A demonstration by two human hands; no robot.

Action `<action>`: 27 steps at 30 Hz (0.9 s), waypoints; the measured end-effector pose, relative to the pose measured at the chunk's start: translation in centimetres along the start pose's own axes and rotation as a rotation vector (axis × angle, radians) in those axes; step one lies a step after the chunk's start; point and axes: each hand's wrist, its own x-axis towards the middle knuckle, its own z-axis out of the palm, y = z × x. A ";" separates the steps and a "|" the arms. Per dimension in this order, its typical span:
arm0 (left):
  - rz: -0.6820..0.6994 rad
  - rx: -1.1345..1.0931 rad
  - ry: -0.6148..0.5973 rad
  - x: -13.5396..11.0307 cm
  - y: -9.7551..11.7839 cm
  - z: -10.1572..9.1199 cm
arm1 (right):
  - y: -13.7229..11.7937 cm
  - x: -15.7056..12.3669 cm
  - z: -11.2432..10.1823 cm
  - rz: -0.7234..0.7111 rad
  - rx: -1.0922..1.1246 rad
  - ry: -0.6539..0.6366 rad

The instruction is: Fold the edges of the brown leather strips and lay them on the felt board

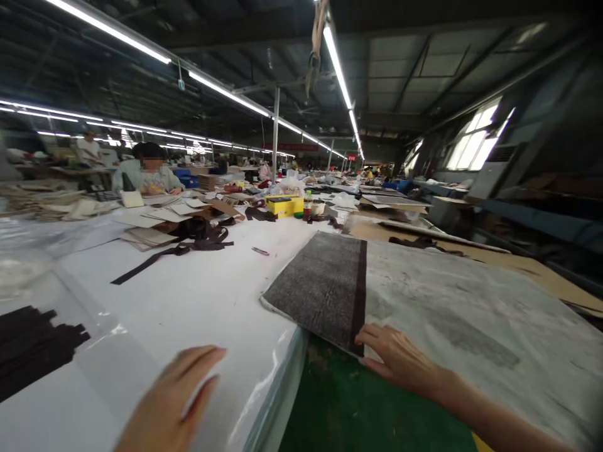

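A dark grey felt-like fabric panel (320,285) with a darker stripe along its right side lies on a pale marbled sheet (471,314). My right hand (400,358) rests at the near corner of the panel, fingers stretched out and touching the dark stripe and the sheet. My left hand (172,402) hovers low over the white plastic-covered table (188,301), blurred, with its fingers loosely together and nothing visibly in them.
Black fabric strips (32,345) lie at the left edge and black straps (188,242) further back. Cardboard pieces, a yellow box (284,205) and bottles crowd the far table. A seated person (153,172) works at the back left. Green flooring (348,402) shows between the tables.
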 end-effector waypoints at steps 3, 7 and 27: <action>0.117 -0.025 -0.178 4.3 6.8 5.3 | -0.6 0.6 0.5 -0.040 -0.074 0.012; 0.189 -0.139 -0.345 7.8 12.1 12.4 | -0.1 1.2 1.2 -0.066 -0.113 0.043; 0.297 0.100 -0.386 6.7 9.8 17.5 | 3.4 3.0 0.8 0.070 0.344 -0.019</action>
